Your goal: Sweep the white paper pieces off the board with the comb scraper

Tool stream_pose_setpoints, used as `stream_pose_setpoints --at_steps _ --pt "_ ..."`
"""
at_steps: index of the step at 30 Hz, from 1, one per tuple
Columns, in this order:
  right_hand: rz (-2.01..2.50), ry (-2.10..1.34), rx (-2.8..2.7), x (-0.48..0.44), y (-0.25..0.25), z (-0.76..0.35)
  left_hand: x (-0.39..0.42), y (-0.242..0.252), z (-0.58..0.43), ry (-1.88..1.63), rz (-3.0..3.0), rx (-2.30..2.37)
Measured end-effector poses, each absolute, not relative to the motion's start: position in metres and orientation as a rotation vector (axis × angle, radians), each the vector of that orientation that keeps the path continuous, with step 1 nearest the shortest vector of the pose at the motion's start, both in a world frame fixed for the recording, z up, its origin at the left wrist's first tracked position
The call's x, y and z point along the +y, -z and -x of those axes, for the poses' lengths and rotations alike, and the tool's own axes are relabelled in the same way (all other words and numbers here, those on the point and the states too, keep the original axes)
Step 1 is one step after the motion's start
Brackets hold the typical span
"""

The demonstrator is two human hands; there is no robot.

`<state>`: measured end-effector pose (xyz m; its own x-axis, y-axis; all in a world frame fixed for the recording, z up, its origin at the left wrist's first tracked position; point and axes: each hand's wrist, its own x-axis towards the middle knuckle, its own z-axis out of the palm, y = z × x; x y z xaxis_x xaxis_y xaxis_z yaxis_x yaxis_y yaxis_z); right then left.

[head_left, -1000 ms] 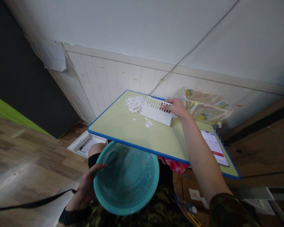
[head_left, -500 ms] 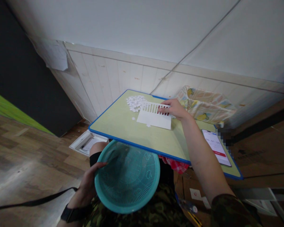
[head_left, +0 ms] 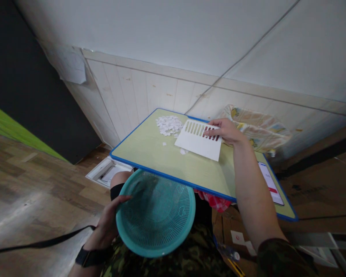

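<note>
My left hand (head_left: pixel 109 221) grips the rim of a round teal mesh basket (head_left: pixel 155 215), held over my lap just below the near edge of the low table (head_left: pixel 161 161). On the table top my right hand (head_left: pixel 226 130) is closed on the far end of a white sheet with cut slots (head_left: pixel 198 140), which lies flat. A heap of small white paper squares (head_left: pixel 169 125) sits at the sheet's far left corner, with a few loose squares (head_left: pixel 183 151) beside its near left edge.
A phone (head_left: pixel 271 184) with a lit screen lies on the table's right end. A patterned cloth bundle (head_left: pixel 256 130) rests against the white panelled wall (head_left: pixel 150 88). A white tray (head_left: pixel 105 173) lies on the wooden floor under the table. A black strap (head_left: pixel 40 242) crosses at lower left.
My right hand swung the slotted sheet left over the loose squares, then drew it back rightward. Only a few loose squares remain near the sheet. The basket stayed in place.
</note>
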<state>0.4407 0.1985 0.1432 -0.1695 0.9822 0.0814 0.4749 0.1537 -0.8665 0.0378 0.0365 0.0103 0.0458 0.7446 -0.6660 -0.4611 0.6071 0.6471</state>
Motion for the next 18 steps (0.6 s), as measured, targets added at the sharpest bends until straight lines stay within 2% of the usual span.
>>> stream_pose_setpoints --at_steps 5,12,18 --pt "1.476 -1.048 -1.827 0.194 -0.146 -0.459 0.036 -0.012 -0.038 -0.944 -0.298 1.205" --pt "1.548 -0.805 -1.715 0.207 -0.135 -0.483 0.038 -0.012 -0.039 -0.930 -0.268 1.195" --pt "1.547 -0.746 -1.638 0.209 -0.134 -0.487 0.038 -0.009 -0.038 -0.943 -0.258 1.189"
